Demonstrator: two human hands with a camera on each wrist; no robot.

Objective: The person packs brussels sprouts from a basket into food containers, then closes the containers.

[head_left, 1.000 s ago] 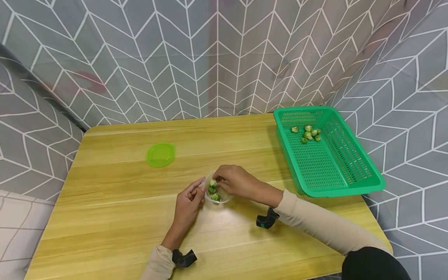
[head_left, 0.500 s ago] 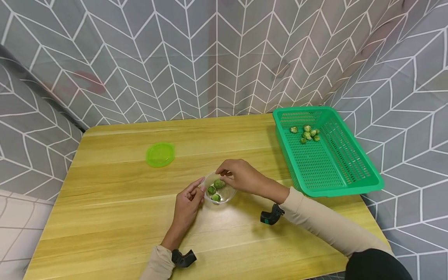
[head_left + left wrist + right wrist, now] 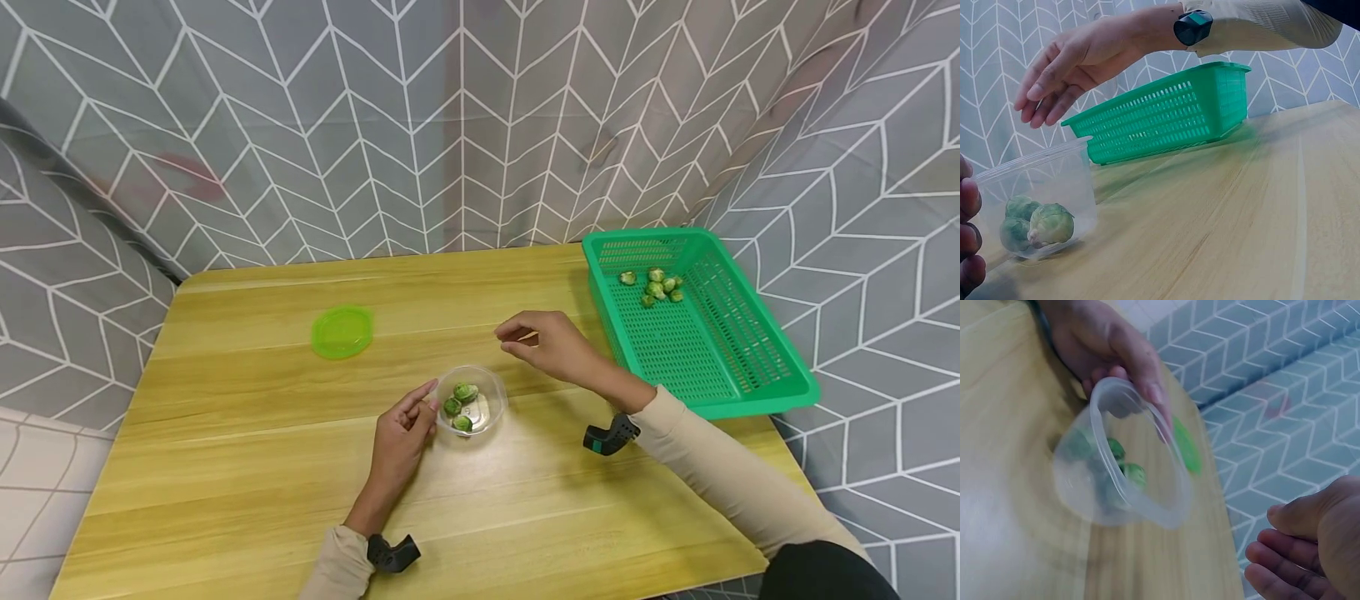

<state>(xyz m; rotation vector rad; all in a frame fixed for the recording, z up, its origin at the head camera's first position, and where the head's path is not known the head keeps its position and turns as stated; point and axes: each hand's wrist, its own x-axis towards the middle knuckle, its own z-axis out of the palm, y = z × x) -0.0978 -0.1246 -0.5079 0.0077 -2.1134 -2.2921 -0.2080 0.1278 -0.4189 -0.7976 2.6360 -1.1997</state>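
The clear round plastic tub (image 3: 487, 400) has its left rim pinched by the left hand (image 3: 402, 437), likely for steadiness; the empty right hand (image 3: 553, 343) hangs loosely curled.

Left hand (image 3: 402, 430) grips; right hand (image 3: 552, 343) hovers, relaxed.

I see a long beige left sleeve (image 3: 337, 562) and matching right sleeve (image 3: 731, 475), a chunky black left wrist device (image 3: 393, 554) and its black right twin (image 3: 612, 434) with a small teal patch (image 3: 597, 447), and black cloth (image 3: 825, 573) at the right sleeve's near end.
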